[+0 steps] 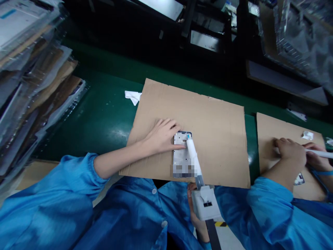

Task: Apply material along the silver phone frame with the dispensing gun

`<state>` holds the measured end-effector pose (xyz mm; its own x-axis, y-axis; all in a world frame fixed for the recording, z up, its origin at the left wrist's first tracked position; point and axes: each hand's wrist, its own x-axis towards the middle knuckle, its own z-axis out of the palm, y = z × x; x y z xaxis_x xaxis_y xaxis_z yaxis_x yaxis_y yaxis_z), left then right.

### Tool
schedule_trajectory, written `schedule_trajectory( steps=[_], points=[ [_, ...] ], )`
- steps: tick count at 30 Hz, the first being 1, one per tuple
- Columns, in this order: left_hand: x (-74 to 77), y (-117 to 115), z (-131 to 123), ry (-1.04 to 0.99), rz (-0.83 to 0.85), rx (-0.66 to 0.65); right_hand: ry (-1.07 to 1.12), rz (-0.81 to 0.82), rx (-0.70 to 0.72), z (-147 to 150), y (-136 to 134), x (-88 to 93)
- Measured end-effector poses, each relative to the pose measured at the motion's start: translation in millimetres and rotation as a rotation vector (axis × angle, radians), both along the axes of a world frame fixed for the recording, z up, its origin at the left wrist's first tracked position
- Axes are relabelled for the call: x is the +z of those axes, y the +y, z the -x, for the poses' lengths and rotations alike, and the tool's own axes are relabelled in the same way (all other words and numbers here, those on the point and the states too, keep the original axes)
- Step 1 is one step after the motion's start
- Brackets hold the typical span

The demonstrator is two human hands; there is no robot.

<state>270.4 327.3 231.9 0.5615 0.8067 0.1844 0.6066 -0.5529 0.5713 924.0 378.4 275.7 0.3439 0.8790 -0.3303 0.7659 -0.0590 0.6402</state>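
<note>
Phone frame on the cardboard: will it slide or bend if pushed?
The phone frame looks thin, so probably light and apt to slide; the left hand pins it under the tool. Lying flat on the cardboard, it should not tip. It may flex if twisted.

Bare cardboard [221, 139] right of phone frame [180, 152]

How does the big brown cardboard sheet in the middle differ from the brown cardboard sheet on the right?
The middle cardboard sheet looks wider; the right cardboard sheet looks narrower. The middle one bears a silver phone frame under the left hand; the right one bears a co-worker's hands. Both lie flat on the green belt.
</note>
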Motion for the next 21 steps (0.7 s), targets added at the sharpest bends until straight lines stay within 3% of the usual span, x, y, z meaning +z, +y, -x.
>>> schedule_trajectory(
  steps=[6, 21],
  points=[
    [-0.4, 0.6, 0.3, 0.007, 0.003, 0.000, -0.079, 0.081, -0.017, 24.4, -3.7, 8.1],
    [0.3, 1.0, 0.3, 0.009, 0.020, 0.007, -0.044, 0.001, 0.018, 33.0, -9.1, 10.6]
  ],
)
